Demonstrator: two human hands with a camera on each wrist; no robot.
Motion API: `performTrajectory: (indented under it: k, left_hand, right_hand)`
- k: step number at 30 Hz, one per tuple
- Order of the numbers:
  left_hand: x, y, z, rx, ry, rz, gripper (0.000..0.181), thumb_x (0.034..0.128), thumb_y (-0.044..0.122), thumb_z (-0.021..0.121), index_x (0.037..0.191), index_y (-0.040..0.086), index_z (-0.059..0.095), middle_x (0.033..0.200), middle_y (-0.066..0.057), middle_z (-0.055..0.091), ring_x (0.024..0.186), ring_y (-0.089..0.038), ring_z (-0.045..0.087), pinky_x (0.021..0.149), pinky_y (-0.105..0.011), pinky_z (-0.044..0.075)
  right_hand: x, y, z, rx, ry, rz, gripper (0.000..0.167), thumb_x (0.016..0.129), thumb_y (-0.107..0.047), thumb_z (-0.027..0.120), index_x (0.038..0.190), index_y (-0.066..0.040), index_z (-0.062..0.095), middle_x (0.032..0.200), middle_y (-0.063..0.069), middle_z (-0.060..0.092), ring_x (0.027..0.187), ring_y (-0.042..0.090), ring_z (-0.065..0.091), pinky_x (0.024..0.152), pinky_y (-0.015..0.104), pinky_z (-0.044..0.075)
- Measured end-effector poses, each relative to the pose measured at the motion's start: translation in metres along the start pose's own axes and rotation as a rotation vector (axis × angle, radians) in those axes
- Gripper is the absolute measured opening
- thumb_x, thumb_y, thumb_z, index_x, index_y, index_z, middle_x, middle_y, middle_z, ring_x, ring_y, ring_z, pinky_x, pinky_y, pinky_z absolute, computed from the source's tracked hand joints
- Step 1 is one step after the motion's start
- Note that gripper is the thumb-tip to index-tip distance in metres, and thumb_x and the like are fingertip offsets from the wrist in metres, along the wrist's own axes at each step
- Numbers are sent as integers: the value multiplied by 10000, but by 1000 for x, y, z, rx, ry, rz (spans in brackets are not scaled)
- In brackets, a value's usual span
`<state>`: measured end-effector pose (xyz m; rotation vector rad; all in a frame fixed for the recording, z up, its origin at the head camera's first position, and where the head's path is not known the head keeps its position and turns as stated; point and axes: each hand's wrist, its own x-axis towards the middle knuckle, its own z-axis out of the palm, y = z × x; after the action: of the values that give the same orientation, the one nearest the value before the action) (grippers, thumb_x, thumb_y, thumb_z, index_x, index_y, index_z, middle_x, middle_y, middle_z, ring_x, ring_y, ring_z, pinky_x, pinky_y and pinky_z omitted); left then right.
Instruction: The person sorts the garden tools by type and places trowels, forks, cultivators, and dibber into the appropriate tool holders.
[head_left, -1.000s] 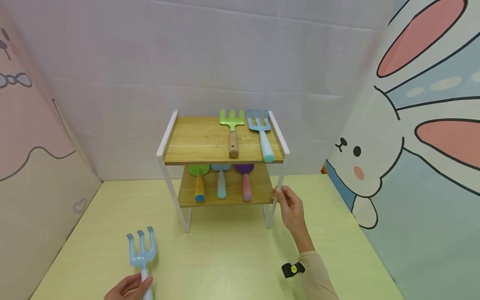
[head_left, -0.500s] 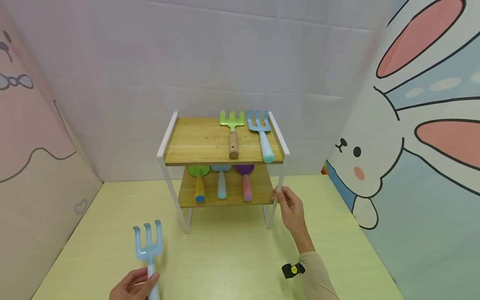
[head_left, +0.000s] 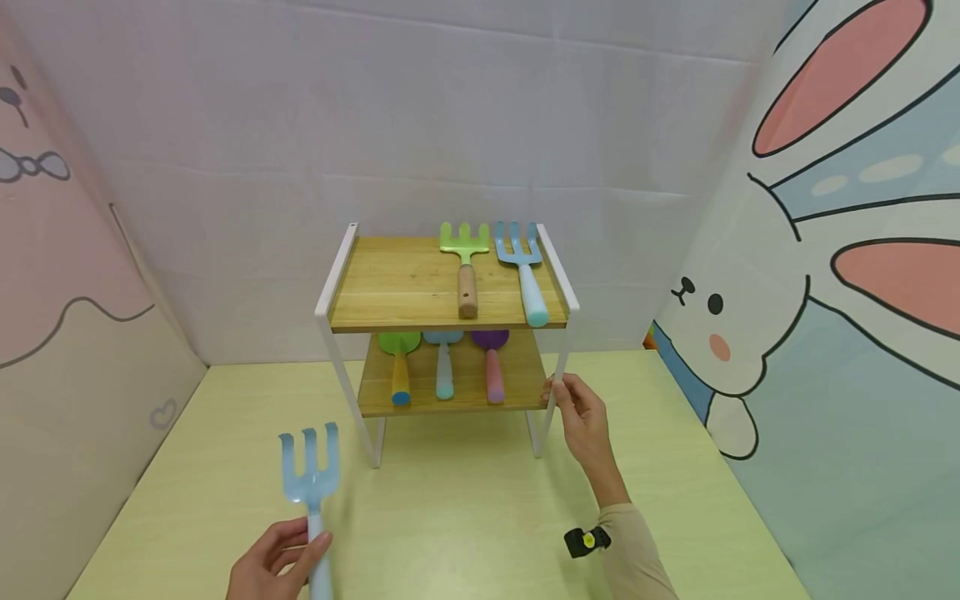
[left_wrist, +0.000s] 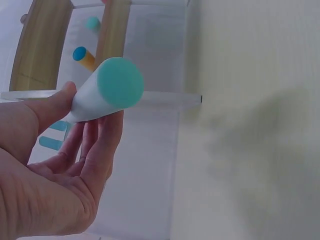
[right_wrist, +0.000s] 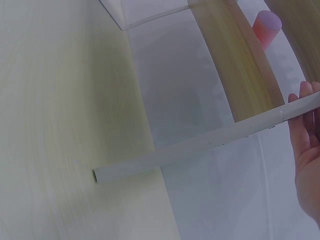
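Observation:
My left hand [head_left: 273, 562] holds a light blue three-pronged garden hand fork [head_left: 311, 483] by its pale handle, prongs upward, to the left of and in front of a two-tier shelf [head_left: 390, 283]. In the left wrist view the handle's turquoise end [left_wrist: 120, 82] faces the camera, between thumb and fingers. My right hand [head_left: 583, 417] grips the shelf's white right front leg [head_left: 557, 375] at lower-board height. In the right wrist view its fingertips [right_wrist: 306, 89] curl round the leg. On the top board lie a green hand fork [head_left: 467, 287] with a wooden handle and a blue hand fork [head_left: 531, 292].
The lower board [head_left: 420, 407] carries a green tool with an orange handle [head_left: 400, 375], a blue one with a pale handle [head_left: 444, 372] and a purple one with a pink handle [head_left: 494, 377]; the upper board partly hides their heads. A pale yellow table [head_left: 450, 517] lies beneath.
My left hand has moved the blue hand fork right and a little upward in the head view, closer to the shelf. The right hand stays on the leg.

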<state>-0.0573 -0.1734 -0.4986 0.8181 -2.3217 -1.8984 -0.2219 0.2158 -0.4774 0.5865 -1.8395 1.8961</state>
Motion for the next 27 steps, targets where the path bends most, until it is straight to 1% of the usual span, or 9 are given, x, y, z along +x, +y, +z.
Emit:
performTrajectory:
  k: [4,9,14,17,20,23,27]
  left_hand:
    - [-6,12,4,2,16,68,474,833,256,887,1156,-28,687,957,-17,751,756,-68,702,635,-274,577]
    - [-12,25,9,21,34,155,389,857,161,861,1145,-37,692,954,-37,755,756,-66,694,655,-233,581]
    - [-16,36,10,42,31,250,356,869,159,853,1127,-33,699,932,-61,741,741,-70,689,645,-216,581]
    - [-17,42,12,45,19,307,331,875,158,847,1114,-21,704,919,-53,736,744,-73,690,649,-210,581]
    - [-20,49,12,68,8,341,314,881,181,844,1103,4,711,925,-45,740,763,-73,696,677,-193,570]
    - [-22,57,13,107,-2,346,319,889,235,839,1108,41,712,945,-41,747,795,-77,701,730,-177,546]
    - [-25,70,13,145,-13,355,341,901,304,825,1122,72,708,974,-33,749,841,-83,698,778,-197,527]
  right_hand:
    - [0,0,0,-8,2,7,164,1054,68,486,1071,167,615,959,138,659,863,115,669,829,249,581]
    - [0,-1,0,-8,2,11,165,1053,73,483,1073,171,614,962,144,662,863,113,673,830,251,582]
    - [0,-2,0,-12,9,11,164,1050,78,485,1072,176,614,960,215,650,855,124,679,824,257,587]
    - [0,-3,0,-23,12,14,164,1051,71,490,1074,171,618,961,240,643,853,132,680,822,260,588]
    - [-1,-3,0,-26,12,18,167,1053,61,494,1077,167,621,963,238,643,854,134,681,824,260,588]
    - [-1,-3,0,-22,12,21,168,1054,55,497,1077,166,622,962,237,643,855,133,679,826,258,587]
    - [-1,-2,0,-18,16,25,166,1053,59,496,1069,165,624,953,230,645,852,129,677,826,252,584]
